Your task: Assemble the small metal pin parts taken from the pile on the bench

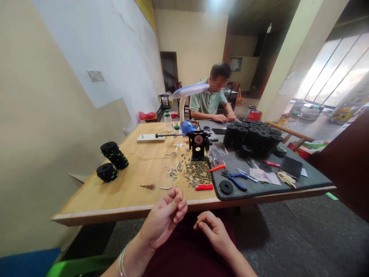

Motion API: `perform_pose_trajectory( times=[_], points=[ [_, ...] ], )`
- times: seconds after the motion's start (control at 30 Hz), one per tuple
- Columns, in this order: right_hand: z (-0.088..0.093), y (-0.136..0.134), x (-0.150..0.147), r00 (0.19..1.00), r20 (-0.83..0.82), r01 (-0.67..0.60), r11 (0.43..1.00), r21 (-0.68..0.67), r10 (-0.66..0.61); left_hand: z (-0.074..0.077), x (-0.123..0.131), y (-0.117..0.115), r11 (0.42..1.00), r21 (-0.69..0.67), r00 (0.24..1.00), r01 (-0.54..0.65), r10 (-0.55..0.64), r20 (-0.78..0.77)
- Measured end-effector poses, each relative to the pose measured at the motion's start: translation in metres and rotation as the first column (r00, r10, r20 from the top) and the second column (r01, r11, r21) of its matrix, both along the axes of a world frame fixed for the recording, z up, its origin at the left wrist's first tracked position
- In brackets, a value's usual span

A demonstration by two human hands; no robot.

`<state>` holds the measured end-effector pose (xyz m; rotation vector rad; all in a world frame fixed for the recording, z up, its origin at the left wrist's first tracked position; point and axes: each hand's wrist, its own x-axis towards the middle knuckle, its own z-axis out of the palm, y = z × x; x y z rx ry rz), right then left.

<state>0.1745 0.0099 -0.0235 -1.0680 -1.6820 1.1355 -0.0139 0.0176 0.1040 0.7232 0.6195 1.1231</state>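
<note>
My left hand (167,215) is raised at the table's front edge, thumb and fingers pinched together. Whatever it may hold is too small to make out. Lower and to the right, my right hand (213,232) pinches a tiny yellow-green piece (198,222) between thumb and forefinger. Just beyond my hands a red lighter (204,187) lies on the table, with a heap of small brass-coloured parts (198,171) behind it. Small coloured beads (173,171) are scattered left of the heap. A brush (148,187) rests nearer the front.
A black winding machine (198,144) with a long rod stands mid-table. Black foam spools (114,156) are stacked at left, and many more (250,136) at right. Blue-handled pliers (238,181) and scissors (246,174) lie on the grey mat (268,182). A person (211,98) works opposite, beside a lamp (190,90).
</note>
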Motion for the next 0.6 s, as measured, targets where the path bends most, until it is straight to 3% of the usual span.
perform_pose_trajectory(
  times=[0.1, 0.2, 0.33, 0.47, 0.6],
  points=[
    [0.009, -0.003, 0.000, 0.996, -0.077, -0.053, 0.998, -0.037, 0.050, -0.007, 0.007, 0.001, 0.995, 0.080, 0.971, 0.052, -0.032, -0.235],
    [0.029, -0.007, -0.004, 0.975, -0.197, -0.117, 0.990, -0.074, 0.100, -0.017, 0.013, 0.001, 0.979, 0.163, 0.890, 0.124, -0.037, -0.455],
    [0.053, -0.010, -0.016, 0.935, -0.334, -0.180, 0.972, -0.151, 0.121, -0.031, 0.014, -0.004, 0.935, 0.321, 0.756, 0.152, 0.099, -0.647],
    [0.052, -0.010, -0.027, 0.949, -0.314, -0.134, 0.950, -0.281, 0.041, -0.041, 0.007, -0.009, 0.890, 0.436, 0.643, 0.129, 0.259, -0.720],
    [0.044, -0.010, -0.031, 0.988, -0.148, -0.074, 0.969, -0.235, 0.040, -0.052, 0.002, -0.012, 0.894, 0.432, 0.640, 0.117, 0.265, -0.721]
  ],
)
